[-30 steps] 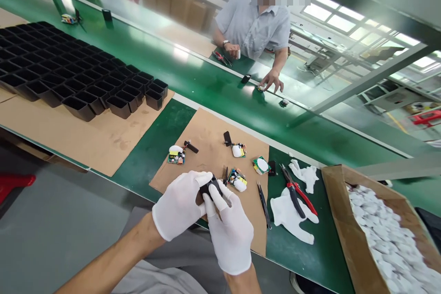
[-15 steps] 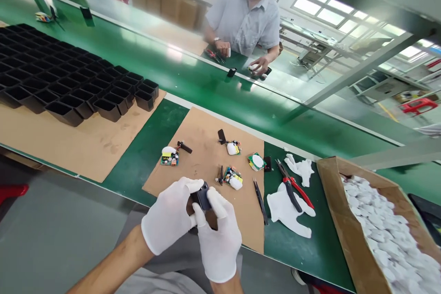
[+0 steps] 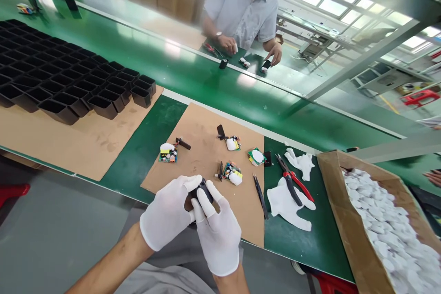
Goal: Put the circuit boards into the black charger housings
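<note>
Both my hands wear white gloves and meet at the near edge of the brown card mat (image 3: 206, 147). My left hand (image 3: 167, 218) cups a small black casing (image 3: 201, 189) from the left, thumb on top. My right hand (image 3: 217, 232) presses its fingers on the same casing from the right. Just beyond them lie several small circuit boards with white pads, the nearest circuit board (image 3: 232, 174) beside a black clip.
Black tweezers (image 3: 261, 195), red-handled pliers (image 3: 292, 183) and spare white gloves (image 3: 287, 206) lie right of the mat. A cardboard box (image 3: 347, 239) of white pads stands at right. Black trays (image 3: 69, 82) fill the left. A person across the green belt (image 3: 172, 69) handles small parts.
My hands have turned the black casing slightly and shifted a little left and down in the picture. The person opposite has moved a hand from the belt edge to parts nearer to them.
</note>
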Demonstrator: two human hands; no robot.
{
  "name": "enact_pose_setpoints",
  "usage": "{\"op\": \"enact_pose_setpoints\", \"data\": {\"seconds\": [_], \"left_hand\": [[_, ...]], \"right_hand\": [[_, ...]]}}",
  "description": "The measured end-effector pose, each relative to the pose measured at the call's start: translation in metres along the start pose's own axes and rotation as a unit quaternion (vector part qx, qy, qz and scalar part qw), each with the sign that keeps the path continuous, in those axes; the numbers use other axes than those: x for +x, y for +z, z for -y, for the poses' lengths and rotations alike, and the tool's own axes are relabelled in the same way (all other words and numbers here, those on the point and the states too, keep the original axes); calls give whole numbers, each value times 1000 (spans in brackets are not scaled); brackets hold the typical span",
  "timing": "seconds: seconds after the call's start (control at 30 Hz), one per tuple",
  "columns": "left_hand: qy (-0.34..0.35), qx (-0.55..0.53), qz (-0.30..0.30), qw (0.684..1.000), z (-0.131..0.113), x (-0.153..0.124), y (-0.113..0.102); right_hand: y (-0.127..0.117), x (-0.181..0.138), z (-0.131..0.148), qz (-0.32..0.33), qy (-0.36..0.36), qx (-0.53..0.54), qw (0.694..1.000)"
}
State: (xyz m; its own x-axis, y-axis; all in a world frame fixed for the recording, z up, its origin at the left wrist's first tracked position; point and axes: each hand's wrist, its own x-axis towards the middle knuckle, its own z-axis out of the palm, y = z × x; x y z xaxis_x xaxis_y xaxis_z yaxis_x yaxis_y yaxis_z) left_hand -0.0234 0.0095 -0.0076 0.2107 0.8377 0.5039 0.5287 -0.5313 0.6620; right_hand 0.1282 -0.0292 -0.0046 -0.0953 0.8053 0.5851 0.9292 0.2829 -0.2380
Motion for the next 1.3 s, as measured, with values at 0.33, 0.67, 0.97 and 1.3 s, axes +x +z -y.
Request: {"op": "enact_pose_setpoints", "data": {"seconds": [0.33, 0.67, 0.97, 1.3], "left_hand": [[22, 69, 0, 997, -2, -6, 0], [13, 99, 16, 995, -4, -9, 2], [-7, 69, -17, 997, -5, -10, 7], [-33, 70, -45, 996, -9, -9, 6]], "right_hand": [[0, -4, -3, 13, 6, 3, 1000], [-4, -2, -4, 18, 18, 92, 995], [-23, 23, 16, 18, 199, 302, 932], [-27, 32, 10, 73, 209, 287, 932]]}}
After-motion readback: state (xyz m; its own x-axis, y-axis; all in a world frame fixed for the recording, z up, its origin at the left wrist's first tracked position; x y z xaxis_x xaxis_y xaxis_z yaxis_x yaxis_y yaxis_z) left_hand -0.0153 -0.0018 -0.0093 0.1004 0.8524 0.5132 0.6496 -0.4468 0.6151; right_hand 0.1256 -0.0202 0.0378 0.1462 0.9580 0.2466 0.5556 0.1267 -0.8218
